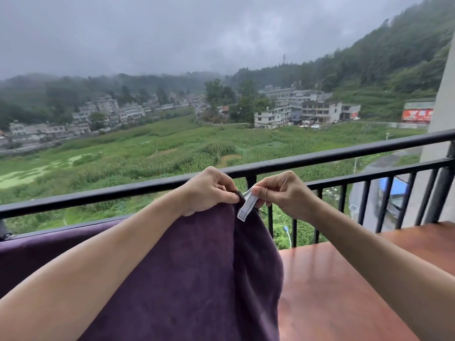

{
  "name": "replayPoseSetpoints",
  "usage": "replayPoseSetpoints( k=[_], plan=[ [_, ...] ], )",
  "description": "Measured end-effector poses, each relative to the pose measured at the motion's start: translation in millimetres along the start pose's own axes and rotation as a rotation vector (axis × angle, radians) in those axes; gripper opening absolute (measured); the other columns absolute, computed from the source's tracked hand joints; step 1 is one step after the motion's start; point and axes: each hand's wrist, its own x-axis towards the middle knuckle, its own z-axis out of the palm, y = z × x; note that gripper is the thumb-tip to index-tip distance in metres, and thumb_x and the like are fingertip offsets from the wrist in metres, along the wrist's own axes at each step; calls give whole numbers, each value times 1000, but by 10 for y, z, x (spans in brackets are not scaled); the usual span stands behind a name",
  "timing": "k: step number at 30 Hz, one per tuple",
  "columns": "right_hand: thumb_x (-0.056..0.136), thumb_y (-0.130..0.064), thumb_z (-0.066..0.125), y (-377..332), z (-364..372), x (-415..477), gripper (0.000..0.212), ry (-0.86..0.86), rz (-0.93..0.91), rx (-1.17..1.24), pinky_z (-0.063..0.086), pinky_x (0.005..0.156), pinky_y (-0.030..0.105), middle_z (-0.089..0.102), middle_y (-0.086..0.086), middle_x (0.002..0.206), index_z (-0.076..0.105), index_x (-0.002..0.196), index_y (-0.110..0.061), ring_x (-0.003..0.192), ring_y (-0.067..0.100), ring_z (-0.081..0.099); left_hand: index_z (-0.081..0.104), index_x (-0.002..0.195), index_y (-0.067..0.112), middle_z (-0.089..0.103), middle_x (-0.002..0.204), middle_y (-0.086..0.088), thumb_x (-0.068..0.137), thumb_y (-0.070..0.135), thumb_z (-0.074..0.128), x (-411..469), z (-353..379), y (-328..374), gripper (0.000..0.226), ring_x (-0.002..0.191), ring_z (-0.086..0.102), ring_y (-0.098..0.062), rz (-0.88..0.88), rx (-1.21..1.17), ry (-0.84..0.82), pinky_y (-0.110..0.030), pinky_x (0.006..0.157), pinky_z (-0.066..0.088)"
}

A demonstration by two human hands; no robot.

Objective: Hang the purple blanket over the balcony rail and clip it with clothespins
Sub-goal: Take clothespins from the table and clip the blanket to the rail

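Balcony rail (320, 157) above green fields, left hand (211, 190) gripping purple blanket (197, 267) edge, right hand (288, 195) pinching small white piece (246, 207)

Your left hand (209, 190) grips the top edge of the blanket (197, 267) just before the balcony rail (123, 190). Your right hand (283, 193) is just beside it on the right, pinching a small clip-like piece (246, 205) that hangs between the two hands, against the blanket. The blanket falls toward you and runs off left below the rail. The table (332, 291) lies right of the blanket, its far edge near the railing bars.
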Motion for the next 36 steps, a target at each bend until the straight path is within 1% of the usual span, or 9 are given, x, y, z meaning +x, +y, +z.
replayPoseSetpoints(
  k=[8,12,17,22,24,28,30,33,36],
  plan=[
    [89,-15,67,28,-37,-75,13,-7,18,22,49,55,23,72,15,67,77,87,-7,60,17,64,73,81,3,54,58,-6,81,12,74,-25,36,-27,9,58,45,-20,15,-47,93,-29,55,36],
    [88,-21,69,-49,-31,-97,12,-17,-59,-214,55,63,40,73,7,67,78,88,-13,62,23,70,73,80,5,55,57,-3,81,14,74,-37,54,-29,9,58,45,-20,28,-25,109,-30,54,36],
    [88,-27,69,-140,-106,-178,14,-35,-95,-419,48,54,20,70,-2,62,79,86,-17,54,6,63,75,79,15,56,61,0,81,21,75,-55,83,4,7,60,46,-17,55,66,22,-31,57,36],
    [90,-15,67,58,135,-161,11,-102,98,-113,50,57,19,73,3,70,77,89,-9,65,12,68,75,79,11,62,63,4,83,21,73,-17,61,46,11,59,54,-6,-4,100,-47,-27,61,45],
    [93,-14,63,141,192,-182,12,-94,158,-21,50,57,21,72,-2,67,74,87,-15,65,8,67,74,82,7,68,72,-3,85,23,71,-11,41,29,16,66,60,-11,-45,65,-48,-31,66,51],
    [92,-13,64,243,302,-275,5,-32,180,88,49,59,23,66,-6,73,68,95,-13,69,9,59,71,72,8,68,69,-11,88,44,64,-83,-57,-66,40,60,60,-20,-131,101,-43,-33,59,49],
    [88,-8,69,271,398,-312,15,-23,168,149,47,61,19,64,-4,79,62,100,-15,71,9,57,58,62,6,57,57,-9,88,58,54,-149,-100,-133,58,50,50,-18,-163,257,-24,-32,55,41],
    [77,-4,77,303,497,-332,34,-4,164,242,46,66,24,61,0,77,56,102,-15,73,13,54,30,51,17,34,49,2,90,65,42,-241,-105,-189,63,42,33,-15,-158,484,60,-31,51,30],
    [64,-13,86,316,534,-347,54,58,173,204,52,75,31,65,4,90,56,109,-18,83,16,61,26,51,19,35,50,2,88,69,36,-308,-94,-203,64,47,38,-18,-148,547,97,-33,56,31]
  ],
)
